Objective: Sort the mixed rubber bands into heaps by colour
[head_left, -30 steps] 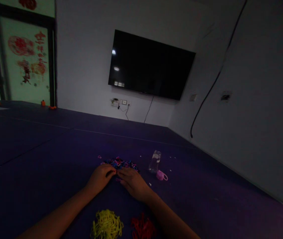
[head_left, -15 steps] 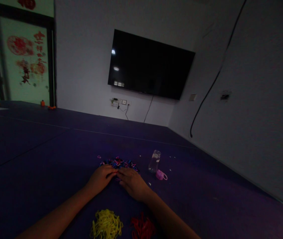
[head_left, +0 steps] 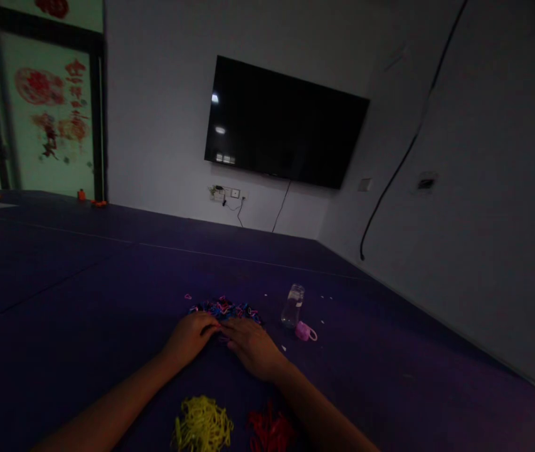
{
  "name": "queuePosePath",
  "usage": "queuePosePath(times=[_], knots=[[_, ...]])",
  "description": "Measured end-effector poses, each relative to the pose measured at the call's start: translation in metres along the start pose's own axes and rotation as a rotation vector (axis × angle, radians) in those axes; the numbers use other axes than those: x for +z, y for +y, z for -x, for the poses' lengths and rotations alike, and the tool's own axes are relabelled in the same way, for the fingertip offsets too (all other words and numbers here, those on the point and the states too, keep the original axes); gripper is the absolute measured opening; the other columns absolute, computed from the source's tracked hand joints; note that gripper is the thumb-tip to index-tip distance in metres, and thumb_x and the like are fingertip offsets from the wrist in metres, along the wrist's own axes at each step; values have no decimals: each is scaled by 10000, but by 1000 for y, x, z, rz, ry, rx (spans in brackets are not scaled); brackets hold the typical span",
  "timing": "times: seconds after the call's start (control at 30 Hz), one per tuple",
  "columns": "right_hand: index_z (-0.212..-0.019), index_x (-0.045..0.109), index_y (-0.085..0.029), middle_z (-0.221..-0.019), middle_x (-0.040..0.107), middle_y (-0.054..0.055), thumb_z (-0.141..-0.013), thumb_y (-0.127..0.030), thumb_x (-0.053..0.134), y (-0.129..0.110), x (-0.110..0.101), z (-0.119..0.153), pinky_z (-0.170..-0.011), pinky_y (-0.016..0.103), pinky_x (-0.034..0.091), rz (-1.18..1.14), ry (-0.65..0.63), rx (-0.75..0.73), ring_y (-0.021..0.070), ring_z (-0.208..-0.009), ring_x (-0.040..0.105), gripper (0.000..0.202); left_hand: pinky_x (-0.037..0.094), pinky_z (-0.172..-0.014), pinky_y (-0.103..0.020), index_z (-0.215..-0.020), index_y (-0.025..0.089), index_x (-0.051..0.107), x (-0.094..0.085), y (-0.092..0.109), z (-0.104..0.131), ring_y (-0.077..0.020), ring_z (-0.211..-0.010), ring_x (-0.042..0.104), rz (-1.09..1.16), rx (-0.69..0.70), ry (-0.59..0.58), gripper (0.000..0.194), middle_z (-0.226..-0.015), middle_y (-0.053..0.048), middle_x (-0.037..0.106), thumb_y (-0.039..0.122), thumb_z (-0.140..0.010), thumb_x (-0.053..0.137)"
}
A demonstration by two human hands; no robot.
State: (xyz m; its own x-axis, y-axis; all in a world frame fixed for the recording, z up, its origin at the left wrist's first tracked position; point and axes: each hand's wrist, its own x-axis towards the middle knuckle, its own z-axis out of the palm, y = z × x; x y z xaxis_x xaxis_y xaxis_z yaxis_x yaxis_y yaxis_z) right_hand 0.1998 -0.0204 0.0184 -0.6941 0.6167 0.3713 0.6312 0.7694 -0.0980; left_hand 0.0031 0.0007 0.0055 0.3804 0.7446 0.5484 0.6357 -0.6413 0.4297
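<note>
A heap of small mixed-colour elastic bands (head_left: 224,307), blue, pink, dark and red, lies on the purple surface just beyond my fingers. My left hand (head_left: 190,336) reaches its near edge with thumb and fingers pinched together. From the other side my right hand (head_left: 252,345) meets it, fingers closed and fingertips touching the left ones. Whatever sits between the fingertips is too small and dark to make out. Closer to me, between my forearms, are a pile of yellow bands (head_left: 204,425) and a pile of red bands (head_left: 270,432).
Right of the heap stands a clear bottle (head_left: 293,306), with a pink looped cap (head_left: 303,331) beside its base. White scraps (head_left: 283,348) dot the purple surface (head_left: 107,301). A television (head_left: 286,122) hangs on the far wall, and a black cable (head_left: 396,169) runs down the right wall.
Both hands stay at the heap's near edge, with only a slight shift of the fingers. The piles, bottle and cap have not moved.
</note>
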Motion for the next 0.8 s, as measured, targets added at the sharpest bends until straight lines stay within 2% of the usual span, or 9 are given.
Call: queuePosePath(times=[0.1,0.2,0.33,0.57,0.8], knots=[[-1206,545,-227,-1235,564,48,-904,-269,423,4,3,0,-995,352,346,24,69,84,180,-1154,476,328,464,-737,-280,-771,200,662,0,1,0,-180,-801,628,-10,-19,19,121,-813,-20,700,168,-804,550],[-1104,613,-224,-1141,617,61,-907,-262,413,10,6,-1,-962,374,367,47,143,240,199,-1104,513,284,456,-728,-279,-743,199,639,0,2,0,-180,-794,621,-11,-31,20,112,-800,-15,685,181,-805,548],[-1065,636,-221,-1132,622,65,-910,-276,396,17,10,-1,-959,379,367,47,146,346,214,-1128,500,291,446,-706,-268,-723,192,618,-2,3,0,-178,-785,609,-8,-36,-17,121,-782,-17,657,183,-813,537],[-1269,491,-212,-1310,505,69,-915,-357,384,17,14,-1,-1039,472,263,62,-10,285,245,-1279,339,397,452,-724,-280,-734,183,593,-3,3,0,-178,-802,596,20,12,-41,120,-819,-25,626,156,-822,515],[-1328,420,-239,-1349,467,46,-935,-333,331,11,4,0,-1057,472,241,-26,-87,136,235,-1310,289,414,425,-902,-373,-755,194,587,1,0,0,-208,-1041,546,9,104,-52,149,-1093,-56,637,137,-848,487]])
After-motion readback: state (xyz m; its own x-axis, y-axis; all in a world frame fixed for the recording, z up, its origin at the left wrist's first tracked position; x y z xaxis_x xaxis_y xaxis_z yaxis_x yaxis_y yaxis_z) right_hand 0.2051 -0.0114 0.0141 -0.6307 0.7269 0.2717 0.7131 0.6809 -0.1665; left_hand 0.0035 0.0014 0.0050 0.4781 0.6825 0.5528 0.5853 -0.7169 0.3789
